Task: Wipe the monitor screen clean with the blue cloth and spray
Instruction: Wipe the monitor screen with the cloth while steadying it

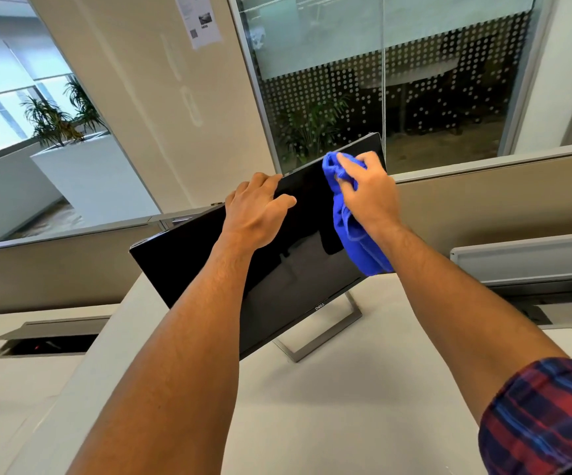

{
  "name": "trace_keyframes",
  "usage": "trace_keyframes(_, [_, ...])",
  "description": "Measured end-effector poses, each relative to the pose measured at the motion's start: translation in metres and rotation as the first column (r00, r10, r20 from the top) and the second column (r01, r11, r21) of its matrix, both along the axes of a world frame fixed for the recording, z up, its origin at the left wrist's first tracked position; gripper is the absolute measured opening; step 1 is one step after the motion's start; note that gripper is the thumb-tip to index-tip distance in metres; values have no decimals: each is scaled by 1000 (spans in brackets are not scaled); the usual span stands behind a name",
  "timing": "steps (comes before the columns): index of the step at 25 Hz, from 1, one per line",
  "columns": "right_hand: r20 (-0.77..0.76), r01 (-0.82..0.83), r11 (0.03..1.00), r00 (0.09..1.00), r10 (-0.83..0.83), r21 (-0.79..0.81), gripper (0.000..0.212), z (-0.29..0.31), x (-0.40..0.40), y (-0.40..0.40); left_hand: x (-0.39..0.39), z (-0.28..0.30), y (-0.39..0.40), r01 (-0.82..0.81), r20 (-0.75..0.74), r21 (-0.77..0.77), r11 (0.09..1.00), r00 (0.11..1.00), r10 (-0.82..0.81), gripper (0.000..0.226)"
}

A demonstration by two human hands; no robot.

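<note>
A black monitor with a dark screen stands on a silver frame stand on the white desk. My left hand grips its top edge, fingers over the back and thumb on the screen. My right hand presses a bunched blue cloth against the upper right part of the screen; the cloth's loose end hangs down past the right edge. No spray bottle is in view.
A beige partition runs behind the desk, with glass walls and plants beyond. An open cable hatch sits in the desk at left. A raised grey flap covers another hatch at right.
</note>
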State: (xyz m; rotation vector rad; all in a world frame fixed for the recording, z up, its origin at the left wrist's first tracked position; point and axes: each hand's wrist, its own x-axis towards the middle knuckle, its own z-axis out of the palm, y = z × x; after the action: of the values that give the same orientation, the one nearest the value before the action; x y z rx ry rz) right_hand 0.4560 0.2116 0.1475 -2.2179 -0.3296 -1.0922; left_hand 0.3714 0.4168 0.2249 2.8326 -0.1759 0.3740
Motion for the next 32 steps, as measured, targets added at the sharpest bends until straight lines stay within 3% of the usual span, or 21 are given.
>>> trace_keyframes(3, [75, -58, 989, 995, 69, -133, 35, -1, 7, -10, -1, -5, 0, 1, 32, -38, 999, 999, 0, 75])
trace_keyframes(7, [-36, 52, 996, 998, -49, 70, 36, 5, 18, -28, 0, -9, 1, 12, 53, -68, 998, 999, -8, 74])
trace_keyframes(10, [24, 0, 995, 1000, 3, -105, 33, -1, 23, -38, 2, -9, 2, 22, 55, -65, 998, 998, -18, 74])
trace_keyframes(13, [-118, 86, 986, 991, -69, 145, 37, 3, 32, -48, 3, -8, 4, 34, 49, -70, 997, 998, -31, 73])
trace_keyframes(14, [-111, 62, 985, 993, -44, 164, 38, 4, 34, -49, 3, -8, 5, 37, 49, -70, 997, 998, -34, 73])
trace_keyframes(17, [-69, -13, 996, 997, 19, 88, 39, 4, 41, -60, 4, -8, 6, 41, 47, -68, 997, 998, -38, 72])
trace_keyframes(20, [-128, 21, 983, 992, 2, 181, 39, 2, 40, -67, 6, -9, 6, 35, 49, -62, 997, 998, -32, 72])
trace_keyframes(22, [-89, -35, 996, 995, 42, 86, 36, -7, 36, -65, 7, -9, 6, 31, 49, -57, 998, 998, -28, 72])
trace_keyframes(25, [-185, 90, 975, 981, -53, 202, 38, -13, 33, -60, 6, -8, 5, 29, 41, -57, 998, 999, -27, 73])
trace_keyframes(29, [-160, 45, 992, 987, -26, 116, 39, -24, 24, -52, 3, -6, 4, 30, 30, -29, 999, 999, -29, 74])
trace_keyframes(32, [-197, 118, 971, 978, -76, 208, 39, -26, 15, -43, 2, -3, 5, 30, 12, -12, 999, 999, -30, 75])
